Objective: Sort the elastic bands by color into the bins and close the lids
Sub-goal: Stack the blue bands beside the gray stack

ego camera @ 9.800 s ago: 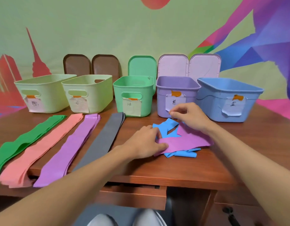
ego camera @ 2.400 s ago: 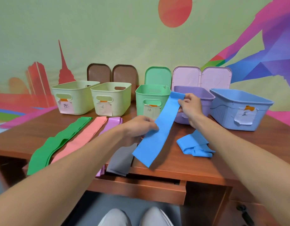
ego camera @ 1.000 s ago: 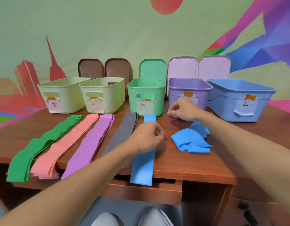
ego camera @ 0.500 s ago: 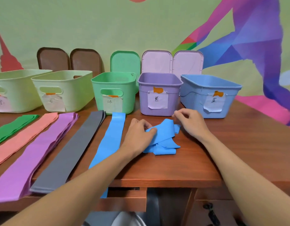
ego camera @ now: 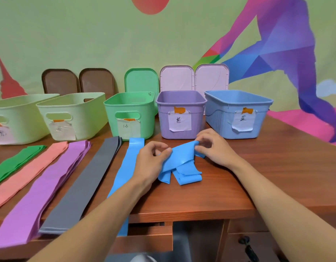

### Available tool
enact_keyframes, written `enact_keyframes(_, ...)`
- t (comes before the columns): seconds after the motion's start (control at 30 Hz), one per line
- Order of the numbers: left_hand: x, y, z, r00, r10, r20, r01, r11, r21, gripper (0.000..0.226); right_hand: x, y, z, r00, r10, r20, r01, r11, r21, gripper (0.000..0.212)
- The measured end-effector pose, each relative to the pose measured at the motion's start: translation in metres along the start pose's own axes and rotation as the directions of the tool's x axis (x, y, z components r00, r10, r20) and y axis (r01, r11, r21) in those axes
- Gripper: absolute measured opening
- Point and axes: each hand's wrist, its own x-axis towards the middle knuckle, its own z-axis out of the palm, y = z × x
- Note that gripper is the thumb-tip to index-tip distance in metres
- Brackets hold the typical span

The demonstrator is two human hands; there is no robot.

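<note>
While the blue band pile (ego camera: 184, 174) sits bunched on the counter (ego camera: 276, 167), near side of the purple bin (ego camera: 180, 110), left hand (ego camera: 150, 163) and right hand (ego camera: 216, 148) each hold the top blue strip (ego camera: 180, 156), grip pinching its ends. Flat blue band (ego camera: 131, 163) lies left, beside grey stack (ego camera: 91, 178). Blue bin (ego camera: 237, 110) far right, open.

Five bins (ego camera: 198, 121) in a row across mid-frame, on the far side of the counter (ego camera: 276, 176). Behind them, lids (ego camera: 141, 80) stand leaning on the wall (ego camera: 87, 35). In front, left half of frame: five flat bands (ego camera: 91, 178) side by side, running toward the lower edge. Centre: band heap (ego camera: 182, 161) on the counter, left hand (ego camera: 150, 163) at its left end, right hand (ego camera: 214, 148) at its right.
</note>
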Motion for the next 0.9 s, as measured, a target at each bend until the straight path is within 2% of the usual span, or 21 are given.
enact_keyframes(0.17, 0.0002, -0.0002, -0.0007, 1.000, -0.010, 0.020, 0.010, 1.000, -0.027, 0.009, 0.0006, -0.0048, -0.0010, 0.995, 0.050, -0.083, -0.042, 0.994, 0.102, 0.009)
enact_keyframes(0.33, -0.0021, 0.0039, 0.0013, 0.994, -0.081, 0.073, 0.083, 0.996, -0.022, 0.016, 0.0031, -0.0071, -0.0036, 0.943, 0.028, -0.333, -0.022, 1.000, 0.022, 0.011)
enact_keyframes(0.43, -0.0039, 0.0058, 0.0022, 0.992, -0.087, 0.096, 0.086, 0.996, 0.015, 0.016, 0.0039, -0.0039, -0.0062, 0.916, 0.043, -0.400, -0.051, 0.999, -0.010, 0.010)
enact_keyframes(0.6, 0.0013, 0.0035, -0.0031, 0.990, -0.140, -0.034, 0.135, 0.982, -0.131, 0.023, 0.0046, -0.0014, -0.0040, 0.933, 0.088, -0.348, -0.115, 0.992, -0.058, 0.012)
enact_keyframes(0.8, 0.0030, -0.0008, -0.0022, 0.971, -0.143, -0.194, 0.132, 0.989, -0.067, 0.017, 0.0004, -0.0023, -0.0069, 0.941, 0.195, -0.276, -0.194, 0.980, 0.029, 0.015)
enact_keyframes(0.87, 0.0049, -0.0015, -0.0028, 0.956, -0.156, -0.248, 0.147, 0.988, -0.054, 0.017, -0.0004, -0.0042, -0.0084, 0.955, 0.220, -0.199, -0.203, 0.974, 0.103, 0.009)
enact_keyframes(0.9, 0.0055, -0.0016, -0.0031, 0.949, -0.162, -0.271, 0.154, 0.987, -0.051, 0.017, -0.0007, -0.0046, -0.0091, 0.963, 0.220, -0.153, -0.201, 0.971, 0.133, 0.014)
